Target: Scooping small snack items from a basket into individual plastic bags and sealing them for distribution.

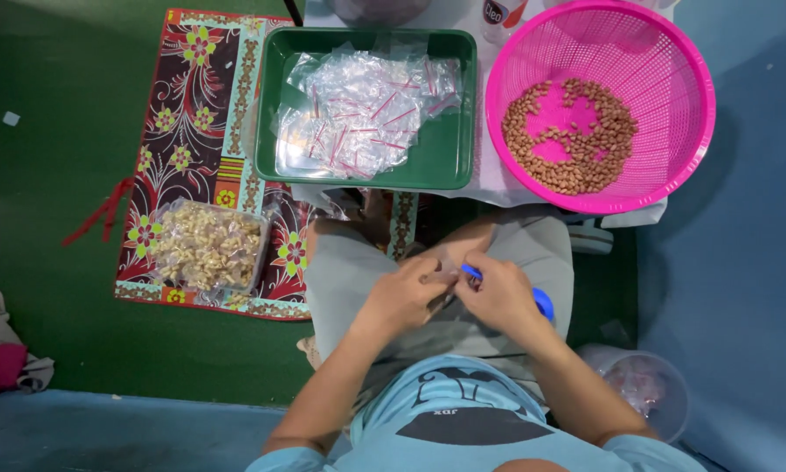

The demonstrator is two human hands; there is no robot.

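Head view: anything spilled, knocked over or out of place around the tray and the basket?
Nothing stands out. The peanuts stay inside the pink basket, the small clear bags sit heaped in the green tray, and the filled packets lie in a clear container on the patterned mat. Both hands, left and right, meet at the lap.

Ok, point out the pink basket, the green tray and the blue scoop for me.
pink basket (683, 61), head view, on its bare mesh wall.
green tray (450, 149), head view, on its bare floor.
blue scoop (543, 303), head view, on its bowl beside the right hand (502, 293).

Home floor: patterned mat, green carpet, pink basket of peanuts.
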